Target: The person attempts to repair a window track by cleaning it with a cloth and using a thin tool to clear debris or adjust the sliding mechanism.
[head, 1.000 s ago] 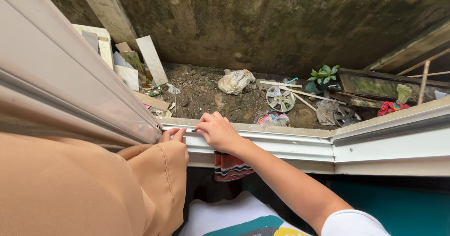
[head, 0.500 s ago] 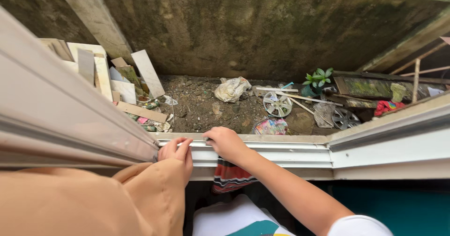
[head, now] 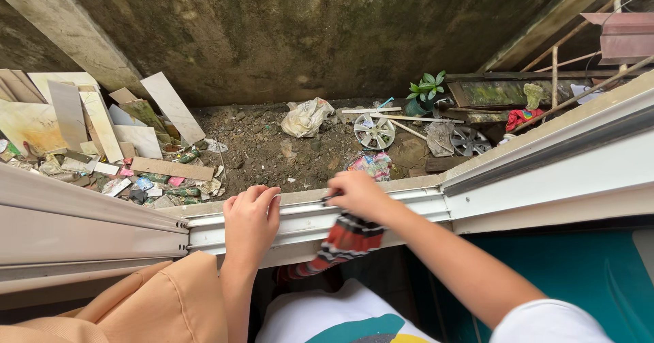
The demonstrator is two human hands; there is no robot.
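My right hand (head: pixel 357 194) is closed on a red, black and white striped cloth (head: pixel 340 242) and presses it onto the white window track (head: pixel 415 205). The cloth hangs down over the inner edge of the sill. Just to its left, my left hand (head: pixel 251 219) lies flat on the same track with its fingers curled over the outer rail and nothing in it. A tan sleeve (head: pixel 163 302) covers my left arm. A small dark thing shows at my right fingertips, too small to make out.
A sliding window frame (head: pixel 82 224) runs along the left and another frame (head: pixel 565 159) along the right. Below the window lies a dirt yard with tile slabs (head: pixel 102 121), litter, a pale bag (head: pixel 306 117), two wheel covers (head: pixel 375 132), a small green plant (head: pixel 426 87) and a mossy concrete wall (head: pixel 306 29).
My left hand has come up from beside the sleeve and settled on the track. My right hand has slid a little to the right along the track with the cloth.
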